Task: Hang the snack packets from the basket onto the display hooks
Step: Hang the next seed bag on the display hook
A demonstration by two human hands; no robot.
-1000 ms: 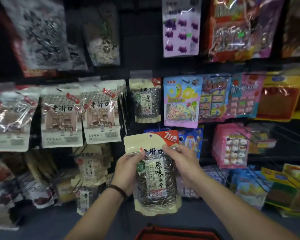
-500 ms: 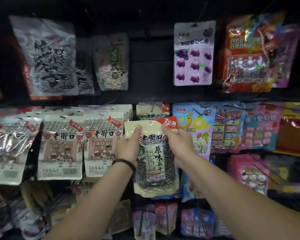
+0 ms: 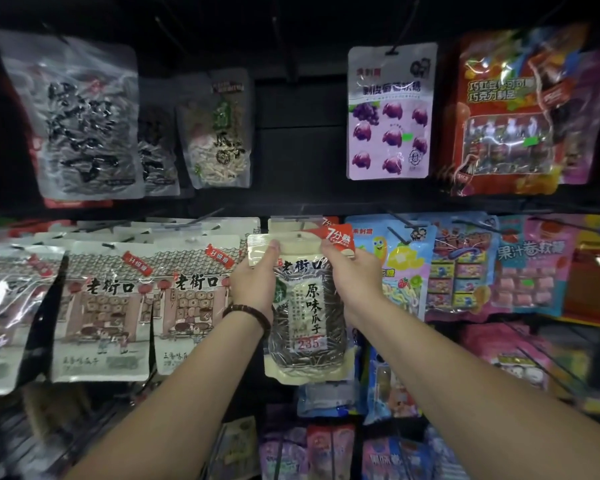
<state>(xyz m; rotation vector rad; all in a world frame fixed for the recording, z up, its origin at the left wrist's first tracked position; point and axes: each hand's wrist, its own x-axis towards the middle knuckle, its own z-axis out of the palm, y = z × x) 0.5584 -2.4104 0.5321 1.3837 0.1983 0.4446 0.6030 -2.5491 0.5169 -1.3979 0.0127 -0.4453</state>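
Two hands pinch the top corners of a seed packet (image 3: 307,313): the left hand (image 3: 257,282) on the cream corner, the right hand (image 3: 352,275) just under the red tag. It has a cream border and a clear window packed with dark striped seeds, with a white label reading 235. It is held up below and left of the purple grape sweets packet (image 3: 390,112).

We find bare black panel (image 3: 298,109) above the cream red-cornered seed packet (image 3: 305,306); cream house-print packets (image 3: 194,306) crowd its left, blue candy packets (image 3: 406,271) its right.
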